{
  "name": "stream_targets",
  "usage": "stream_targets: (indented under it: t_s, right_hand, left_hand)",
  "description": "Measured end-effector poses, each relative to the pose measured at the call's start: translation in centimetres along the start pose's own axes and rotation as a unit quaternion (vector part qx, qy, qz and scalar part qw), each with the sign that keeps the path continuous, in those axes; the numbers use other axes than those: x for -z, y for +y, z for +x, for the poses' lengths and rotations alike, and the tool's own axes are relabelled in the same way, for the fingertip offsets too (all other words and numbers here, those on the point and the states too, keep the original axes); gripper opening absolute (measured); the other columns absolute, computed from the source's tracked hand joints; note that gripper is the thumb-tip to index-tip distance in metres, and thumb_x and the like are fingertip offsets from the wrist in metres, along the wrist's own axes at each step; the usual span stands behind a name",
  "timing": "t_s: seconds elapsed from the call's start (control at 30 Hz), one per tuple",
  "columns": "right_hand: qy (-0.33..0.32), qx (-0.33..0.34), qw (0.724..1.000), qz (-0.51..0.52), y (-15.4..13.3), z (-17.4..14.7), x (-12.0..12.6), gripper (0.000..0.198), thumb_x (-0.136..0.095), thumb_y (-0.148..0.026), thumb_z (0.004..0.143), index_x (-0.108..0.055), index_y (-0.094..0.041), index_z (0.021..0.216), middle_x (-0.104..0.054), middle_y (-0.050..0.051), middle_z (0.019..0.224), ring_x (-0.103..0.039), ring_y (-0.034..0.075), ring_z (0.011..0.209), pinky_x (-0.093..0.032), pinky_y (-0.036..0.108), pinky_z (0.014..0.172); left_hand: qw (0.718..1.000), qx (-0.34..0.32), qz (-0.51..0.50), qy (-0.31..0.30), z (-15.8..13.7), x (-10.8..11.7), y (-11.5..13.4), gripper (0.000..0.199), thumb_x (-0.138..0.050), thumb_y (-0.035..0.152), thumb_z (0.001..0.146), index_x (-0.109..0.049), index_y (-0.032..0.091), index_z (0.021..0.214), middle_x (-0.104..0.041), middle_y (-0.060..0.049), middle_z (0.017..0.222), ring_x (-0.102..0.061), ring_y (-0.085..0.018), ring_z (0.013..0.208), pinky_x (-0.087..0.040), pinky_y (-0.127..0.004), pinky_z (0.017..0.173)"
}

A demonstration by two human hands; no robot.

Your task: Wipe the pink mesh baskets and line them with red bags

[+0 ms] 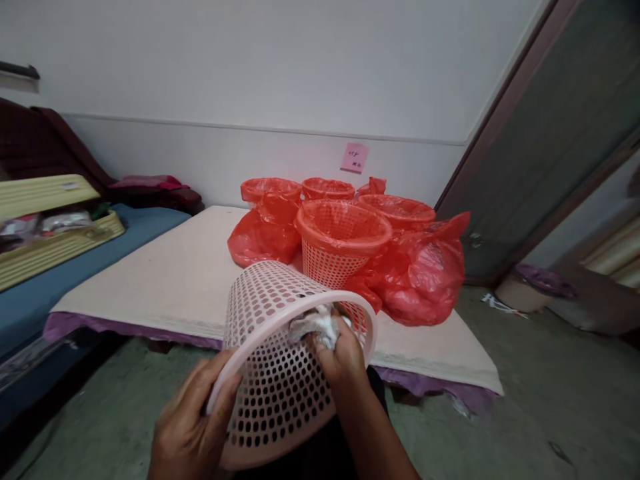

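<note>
A pale pink perforated plastic wastebasket (pixel 280 393) lies tilted on its side, its open mouth facing me. My left hand (pixel 193 417) grips its rim at the lower left, thumb on one side and fingers on the other. Just inside the mouth, my right hand (pixel 343 353) is closed around a crumpled grey and white cloth (pixel 317 327). The cloth is near the basket's inner wall; whether it touches there I cannot tell. Behind it stands a similar wastebasket (pixel 333 267) lined with a red plastic bag (pixel 345 223).
More red-lined baskets (pixel 270 189) and a bulging red bag (pixel 425 273) stand on a low cream-covered platform (pixel 165 267). A pink note (pixel 355 158) is stuck to the wall. At left is an open yellow case (pixel 65 233); a lined bin (pixel 530 287) stands on the floor at right.
</note>
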State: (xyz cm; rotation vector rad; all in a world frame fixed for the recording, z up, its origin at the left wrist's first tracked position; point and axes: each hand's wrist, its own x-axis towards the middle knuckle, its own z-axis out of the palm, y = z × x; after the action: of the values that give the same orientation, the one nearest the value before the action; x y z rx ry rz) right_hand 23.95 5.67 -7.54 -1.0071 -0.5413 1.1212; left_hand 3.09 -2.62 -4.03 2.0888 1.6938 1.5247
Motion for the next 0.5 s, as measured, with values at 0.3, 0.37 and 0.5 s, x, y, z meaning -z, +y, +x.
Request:
stream_targets:
  t_s: [0.3,0.37,0.5]
  right_hand:
    - [-0.097,0.083,0.989,-0.073,-1.5,-3.9,-4.3,0.042,-0.055,-0.038,0.084,-0.059,-0.02,0.121,-0.074,0.008,0.102,-0.07,0.026,0.097,-0.058,0.044,0.086]
    - [-0.052,0.098,0.987,-0.113,-1.5,-4.3,-2.2,0.041,-0.063,-0.035,0.078,-0.064,-0.019,0.116,-0.072,0.011,0.109,-0.064,0.029,0.112,-0.052,0.046,0.098]
    - [0.01,0.173,0.952,-0.253,-1.2,-5.0,2.4,0.043,-0.068,-0.032,0.075,-0.067,-0.019,0.116,-0.069,0.011,0.12,-0.061,0.031,0.117,-0.044,0.051,0.108]
  left_hand:
    - [0.998,-0.049,0.04,-0.003,0.4,0.3,-1.1,0.024,-0.054,0.032,0.093,-0.066,0.027,0.114,-0.076,0.0,0.104,-0.073,-0.015,0.088,-0.057,-0.022,0.08]
    - [0.998,-0.036,0.049,-0.003,0.4,0.6,-1.5,0.024,-0.054,0.033,0.094,-0.066,0.027,0.114,-0.076,0.001,0.103,-0.073,-0.015,0.087,-0.056,-0.02,0.079]
    - [0.999,0.017,0.038,0.008,0.5,0.7,-1.8,0.023,-0.053,0.038,0.094,-0.067,0.029,0.111,-0.076,0.004,0.101,-0.072,-0.014,0.087,-0.055,-0.021,0.082]
